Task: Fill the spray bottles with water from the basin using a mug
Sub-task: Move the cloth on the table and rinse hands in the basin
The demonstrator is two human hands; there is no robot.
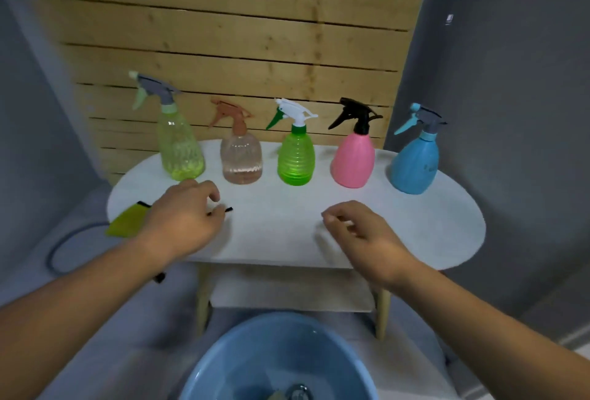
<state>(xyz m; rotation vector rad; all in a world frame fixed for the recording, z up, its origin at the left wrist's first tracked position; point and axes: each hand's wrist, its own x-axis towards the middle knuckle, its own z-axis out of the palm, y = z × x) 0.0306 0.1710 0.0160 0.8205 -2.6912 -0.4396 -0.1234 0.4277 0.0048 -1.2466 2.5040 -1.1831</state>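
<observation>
Several spray bottles stand in a row at the back of a white oval table (415, 233): a tall yellow-green one (180, 147), a clear one with a brown head (241, 158), a green one (296, 157), a pink one (352, 160) and a blue one (415, 163). All have their spray heads on. My left hand (183, 217) hovers in front of the yellow-green bottle with curled fingers; a small black thing (227, 209) sits at its fingertips. My right hand (357, 233) hovers over the table's front, loosely curled and holding nothing. A blue basin (242, 348) with water sits on the floor below. A metal mug (298, 393) shows partly inside it.
A yellow-green cloth (126, 222) lies on the table's left end, partly under my left wrist. A wooden slat wall (239, 32) rises behind the table. Grey walls close in on both sides. A grey hose loop (60, 249) lies on the floor at left.
</observation>
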